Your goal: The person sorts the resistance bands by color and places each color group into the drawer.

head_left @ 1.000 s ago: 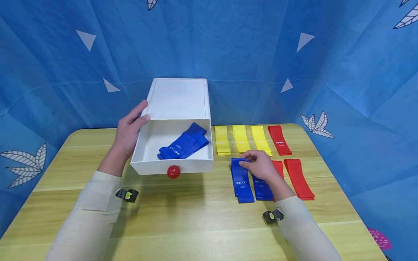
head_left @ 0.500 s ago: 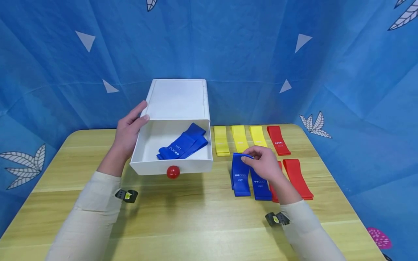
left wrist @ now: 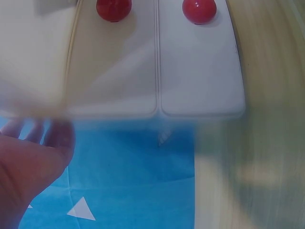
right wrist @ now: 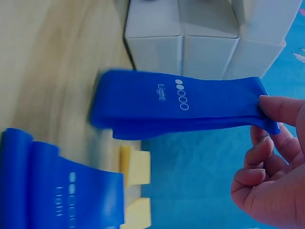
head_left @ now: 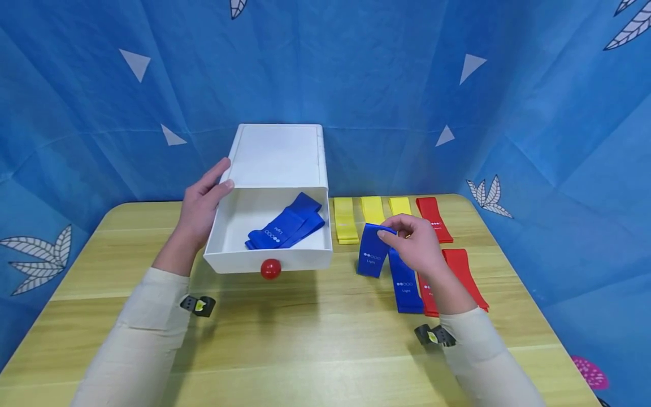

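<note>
My right hand (head_left: 414,243) pinches the end of a folded blue resistance band (head_left: 373,251) marked "Light", which hangs above the table. In the right wrist view this looped band (right wrist: 162,100) stretches out from my thumb and fingertips. My left hand (head_left: 200,206) rests against the left side of a white drawer unit (head_left: 278,155), its fingers straight along it. The top drawer (head_left: 224,261) is pulled out and holds overlapping blue bands (head_left: 287,226); a red knob (head_left: 270,268) sits on its front. A second blue band (head_left: 407,288) lies below my right hand.
Yellow bands (head_left: 346,220) lie in a row right of the unit, partly behind my right hand. Red bands (head_left: 463,277) lie at the right of the wooden table (head_left: 285,350). Lower drawers with red knobs (left wrist: 199,9) show in the left wrist view. A blue curtain (head_left: 381,85) hangs behind.
My right hand has lifted the blue band off the table, moving up and slightly right with it. The left hand and the drawer have stayed in place.
</note>
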A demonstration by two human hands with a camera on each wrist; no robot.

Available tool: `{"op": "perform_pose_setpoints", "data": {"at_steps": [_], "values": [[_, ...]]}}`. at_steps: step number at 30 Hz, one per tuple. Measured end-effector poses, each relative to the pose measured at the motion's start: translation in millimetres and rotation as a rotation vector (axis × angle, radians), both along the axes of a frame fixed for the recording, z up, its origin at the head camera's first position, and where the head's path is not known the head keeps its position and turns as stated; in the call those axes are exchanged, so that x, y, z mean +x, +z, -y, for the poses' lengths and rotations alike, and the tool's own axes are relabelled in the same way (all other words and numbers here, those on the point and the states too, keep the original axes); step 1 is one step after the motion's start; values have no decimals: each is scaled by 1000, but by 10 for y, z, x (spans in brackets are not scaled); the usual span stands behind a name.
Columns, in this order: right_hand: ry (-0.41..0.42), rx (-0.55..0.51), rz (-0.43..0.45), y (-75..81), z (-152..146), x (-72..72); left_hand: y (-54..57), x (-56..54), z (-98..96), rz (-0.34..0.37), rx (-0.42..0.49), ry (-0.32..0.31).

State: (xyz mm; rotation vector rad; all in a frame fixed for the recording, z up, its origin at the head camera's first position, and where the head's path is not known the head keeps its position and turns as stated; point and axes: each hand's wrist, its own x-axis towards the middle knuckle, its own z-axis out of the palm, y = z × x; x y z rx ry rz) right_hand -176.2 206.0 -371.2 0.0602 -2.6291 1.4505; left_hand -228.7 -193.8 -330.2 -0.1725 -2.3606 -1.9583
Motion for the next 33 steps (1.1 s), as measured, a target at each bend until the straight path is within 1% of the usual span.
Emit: {"op": "perform_pose_setpoints", "data": {"at_steps": [3,8,12,17,22,26,33], "values": [[-6,-7,-12,76,0,-7,-3,-5,-4,1,-4,-3],[-52,-13,-21,199,-49,-21,-15,-15,-22,-9,-5,-18],[-75,-26,-38,292,-100,-28,-17,-6,-24,-13,-12,-16],[-107,-23,-87,439,-128,-37,-15,1,-19,-6,-21,-13],[-130,-49,-156,674,-94,-52,-8,-14,-11,-11,-22,-9],[-136,-86,-184,892,-26,-53,2,-13,3,-10,-23,-5],[-91,-202,-286,1246,165,-38,19,0,6,-5,-29,3]]}}
